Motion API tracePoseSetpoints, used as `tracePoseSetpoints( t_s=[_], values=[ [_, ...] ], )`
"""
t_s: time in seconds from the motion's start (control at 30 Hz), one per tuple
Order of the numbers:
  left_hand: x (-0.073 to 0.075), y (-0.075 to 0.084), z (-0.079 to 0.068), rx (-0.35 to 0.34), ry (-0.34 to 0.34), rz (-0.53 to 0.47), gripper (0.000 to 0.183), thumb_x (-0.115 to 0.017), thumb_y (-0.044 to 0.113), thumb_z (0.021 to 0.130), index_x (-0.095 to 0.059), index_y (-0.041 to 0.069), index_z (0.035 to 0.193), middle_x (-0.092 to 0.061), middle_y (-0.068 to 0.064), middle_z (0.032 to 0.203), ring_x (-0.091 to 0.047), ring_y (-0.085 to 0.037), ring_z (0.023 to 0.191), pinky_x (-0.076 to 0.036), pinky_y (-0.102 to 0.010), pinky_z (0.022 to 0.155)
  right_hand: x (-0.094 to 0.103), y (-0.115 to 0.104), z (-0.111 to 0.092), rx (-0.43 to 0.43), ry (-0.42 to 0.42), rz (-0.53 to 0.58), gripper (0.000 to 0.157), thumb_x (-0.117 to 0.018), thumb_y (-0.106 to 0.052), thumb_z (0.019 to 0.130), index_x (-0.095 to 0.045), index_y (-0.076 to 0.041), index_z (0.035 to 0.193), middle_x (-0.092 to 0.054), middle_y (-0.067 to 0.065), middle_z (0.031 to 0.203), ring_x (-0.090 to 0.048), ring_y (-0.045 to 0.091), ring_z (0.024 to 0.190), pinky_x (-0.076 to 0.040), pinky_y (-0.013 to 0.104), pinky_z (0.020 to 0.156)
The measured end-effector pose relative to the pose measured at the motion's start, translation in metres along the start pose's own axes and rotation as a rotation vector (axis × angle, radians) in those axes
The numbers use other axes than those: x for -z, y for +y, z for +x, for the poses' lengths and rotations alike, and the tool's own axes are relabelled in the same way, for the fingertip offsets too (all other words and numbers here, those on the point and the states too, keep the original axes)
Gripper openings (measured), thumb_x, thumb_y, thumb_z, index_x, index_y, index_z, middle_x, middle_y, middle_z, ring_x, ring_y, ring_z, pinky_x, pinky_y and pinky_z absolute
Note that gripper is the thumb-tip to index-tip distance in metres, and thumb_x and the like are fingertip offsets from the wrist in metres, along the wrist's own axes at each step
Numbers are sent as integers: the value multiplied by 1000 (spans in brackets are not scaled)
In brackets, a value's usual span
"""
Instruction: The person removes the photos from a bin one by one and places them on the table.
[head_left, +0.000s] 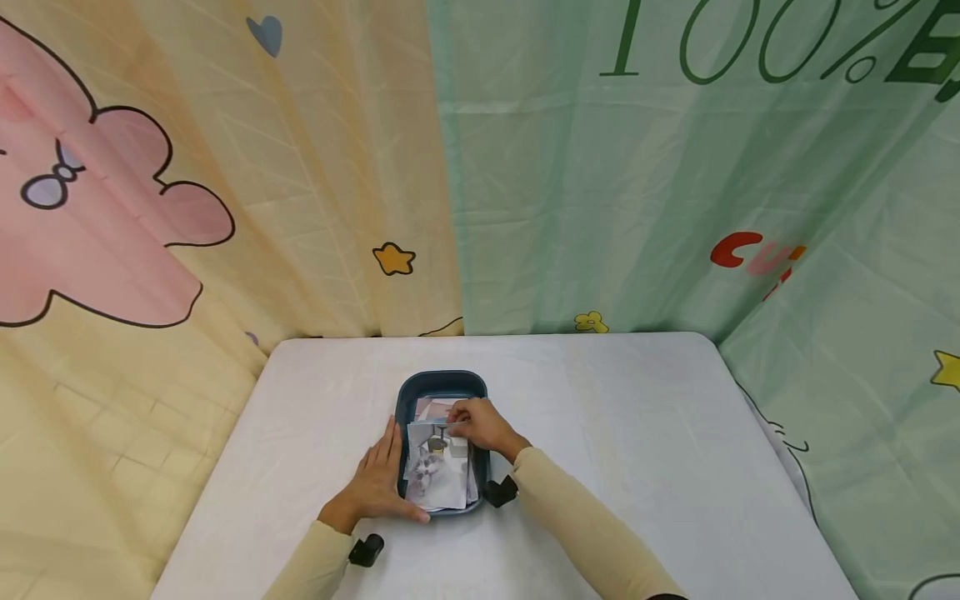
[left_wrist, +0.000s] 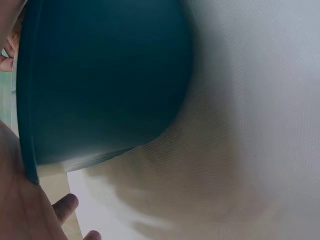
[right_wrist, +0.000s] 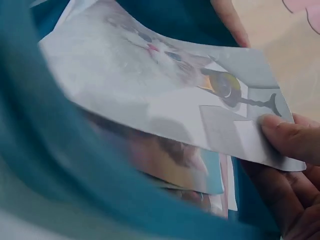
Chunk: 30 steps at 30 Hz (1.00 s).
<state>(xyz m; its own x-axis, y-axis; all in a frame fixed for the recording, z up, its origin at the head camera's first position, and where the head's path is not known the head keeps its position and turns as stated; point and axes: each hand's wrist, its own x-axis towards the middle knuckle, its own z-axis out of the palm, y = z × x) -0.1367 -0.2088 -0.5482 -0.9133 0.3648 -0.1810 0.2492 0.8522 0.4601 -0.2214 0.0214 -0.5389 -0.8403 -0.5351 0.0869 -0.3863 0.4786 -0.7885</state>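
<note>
Photo (right_wrist: 155, 90), thin and curved, pinched by the right hand (head_left: 483, 427) in a smooth, round-cornered blue tub (head_left: 442, 383) — left hand (head_left: 377, 483), fingers stretched, against its side

The tub (left_wrist: 105, 75) looks like smooth plastic, its outer wall mostly matt, with a soft sheen along the lower edge. The top photo (right_wrist: 110, 65) is printed paper or thin card, smooth-faced and faintly shiny, stiff enough to bow in one even curve. The photos underneath (right_wrist: 170, 162) seem to be the same printed stock. The white table cover (left_wrist: 270, 125) has a fine ribbed grain and a dull finish (cloth or vinyl, it is hard to say). The curtain (head_left: 337, 167) is thin printed cloth, lightly creased. The sleeve (head_left: 592, 521) is soft, matt fabric.
</note>
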Motion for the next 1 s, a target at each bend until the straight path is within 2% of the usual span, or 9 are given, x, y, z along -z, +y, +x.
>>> tracePoseSetpoints(
  t_s=[0.2, 0.3, 0.43, 0.57, 0.73, 0.83, 1.0],
  values=[
    [4, 1, 0, 9, -13, 13, 152, -83, 69, 49, -1, -9, 150, 11, -21, 159, -13, -42, 143, -16, -61, 111, 15, 10, 2, -8, 86, 56, 11, -72, -8, 86, -76, -4, 95, -73, 7, 94, -68, 19, 87, -54, 29, 77],
    [5, 2, 0, 6, -13, 11, 152, -84, 68, 49, -1, -9, 150, 11, -21, 159, -12, -42, 144, -15, -62, 111, 24, 15, 3, -19, 133, 69, 12, -72, -9, 86, -76, -3, 96, -72, 9, 94, -65, 18, 80, -51, 27, 70],
    [4, 1, 1, 2, -12, 21, 153, -83, 70, 48, 0, -8, 150, 11, -21, 159, -11, -42, 144, -16, -62, 111, 37, 21, 4, -71, 176, 104, 13, -70, -8, 88, -76, -3, 99, -72, 11, 99, -60, 13, 77, -48, 25, 65],
    [3, 0, 1, -6, -5, 31, 154, -83, 71, 48, -1, -9, 150, 11, -22, 159, -11, -42, 144, -17, -62, 110, 51, 27, 6, -135, 233, 172, 15, -68, -6, 89, -75, -1, 101, -72, 13, 102, -63, 12, 78, -51, 25, 65],
    [2, 0, 1, -7, 0, 25, 154, -82, 72, 47, -2, -9, 150, 10, -22, 159, -12, -42, 144, -17, -62, 110, 71, 33, 7, -203, 318, 263, 13, -68, -4, 88, -72, 1, 100, -72, 13, 96, -64, 13, 79, -50, 26, 66],
    [2, -1, 2, -2, 4, 26, 154, -82, 73, 46, -2, -8, 151, 9, -21, 159, -11, -41, 144, -16, -62, 110, 84, 40, 4, -233, 364, 307, 13, -68, -4, 88, -70, 2, 100, -71, 14, 94, -63, 14, 79, -51, 26, 67],
    [1, -1, 1, 1, 6, 16, 154, -83, 70, 47, -2, -7, 151, 9, -21, 159, -11, -41, 144, -16, -63, 110, 101, 56, -5, -289, 401, 352, 17, -68, -7, 90, -71, 1, 104, -70, 13, 100, -61, 13, 80, -51, 26, 70]
  ],
)
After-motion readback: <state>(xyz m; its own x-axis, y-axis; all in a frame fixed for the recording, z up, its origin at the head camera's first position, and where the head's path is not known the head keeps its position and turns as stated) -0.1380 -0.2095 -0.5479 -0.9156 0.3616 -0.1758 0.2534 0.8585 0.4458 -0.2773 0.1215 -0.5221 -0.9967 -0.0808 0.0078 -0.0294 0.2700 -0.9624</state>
